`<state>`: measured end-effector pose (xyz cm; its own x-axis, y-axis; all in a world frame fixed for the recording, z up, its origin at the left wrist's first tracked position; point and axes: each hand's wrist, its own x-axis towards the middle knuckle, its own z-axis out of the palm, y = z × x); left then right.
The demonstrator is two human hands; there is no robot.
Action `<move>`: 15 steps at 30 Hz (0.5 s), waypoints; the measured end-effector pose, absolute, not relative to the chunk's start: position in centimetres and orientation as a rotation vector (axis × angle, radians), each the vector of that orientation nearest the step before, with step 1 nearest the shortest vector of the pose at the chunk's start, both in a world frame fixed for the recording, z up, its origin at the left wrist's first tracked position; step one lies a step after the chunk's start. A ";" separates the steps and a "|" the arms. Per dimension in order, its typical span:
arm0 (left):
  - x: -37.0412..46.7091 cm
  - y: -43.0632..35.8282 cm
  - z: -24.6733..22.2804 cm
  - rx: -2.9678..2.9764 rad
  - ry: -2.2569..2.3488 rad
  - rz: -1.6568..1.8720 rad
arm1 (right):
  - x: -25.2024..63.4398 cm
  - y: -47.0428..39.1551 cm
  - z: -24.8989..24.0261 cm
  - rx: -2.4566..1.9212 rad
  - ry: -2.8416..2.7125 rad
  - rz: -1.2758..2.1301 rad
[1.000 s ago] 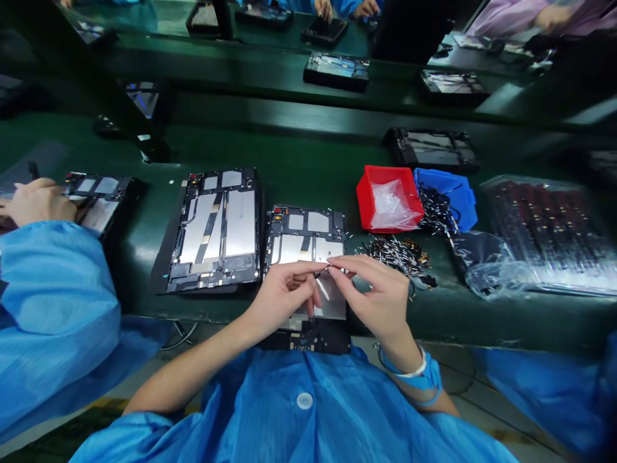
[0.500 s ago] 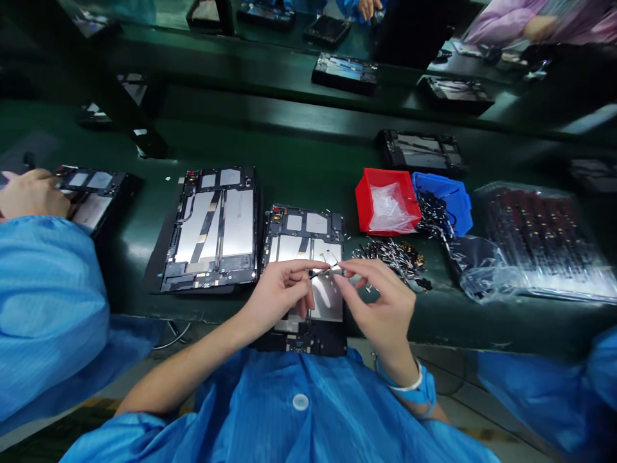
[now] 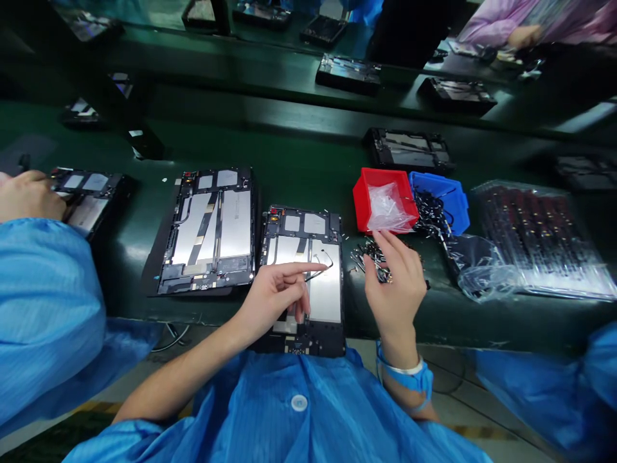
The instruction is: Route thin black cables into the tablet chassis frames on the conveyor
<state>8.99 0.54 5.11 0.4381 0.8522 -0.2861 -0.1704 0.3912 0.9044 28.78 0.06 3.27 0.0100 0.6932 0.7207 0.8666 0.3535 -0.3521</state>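
Observation:
My left hand (image 3: pixel 277 292) is closed on a thin black cable (image 3: pixel 315 274), whose curved end sticks out past the index fingertip. It hovers over an opened tablet (image 3: pixel 326 299), a black frame with silver plates, that lies at the table's front edge. My right hand (image 3: pixel 396 283) is over a pile of small metal and black parts (image 3: pixel 359 256), fingers apart. Nothing shows between those fingers, and the hand hides part of the pile. Left of this tablet lies a second opened tablet (image 3: pixel 236 222), tilted slightly on a dark sheet.
Behind the pile stand a red bin (image 3: pixel 362 204) with clear plastic bags and a blue bin (image 3: pixel 456 193) of black cables. Farther right are a crumpled plastic bag (image 3: pixel 482 273) and a clear tray (image 3: pixel 535 238) of parts. A co-worker's hand (image 3: pixel 31 196) works on another tablet at left.
My right hand has let go of the cable and moved right, over the pile of small parts. My left hand stays above the tablet with the cable.

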 end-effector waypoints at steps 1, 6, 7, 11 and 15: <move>9.1 0.5 5.2 0.943 0.878 0.767 | 28.7 0.0 3.4 -1.376 -1.787 -0.251; 8.7 -1.1 5.6 1.007 0.822 0.757 | 26.9 -0.8 4.1 -1.099 -1.960 -0.065; 8.2 -1.7 5.5 1.060 0.825 0.800 | 26.6 -0.9 4.0 -1.094 -1.918 -0.043; 5.5 -4.1 3.7 1.564 1.068 1.124 | 26.5 -1.1 3.1 -1.184 -1.567 0.262; 3.3 -5.3 1.1 2.196 1.376 1.273 | 26.4 -1.4 1.9 -1.187 -1.318 0.844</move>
<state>3.28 -5.30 1.14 0.1707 0.8243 0.5399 0.6020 -0.5210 0.6051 26.37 -1.38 1.85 0.1216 0.9577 0.2610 0.1641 0.2399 -0.9568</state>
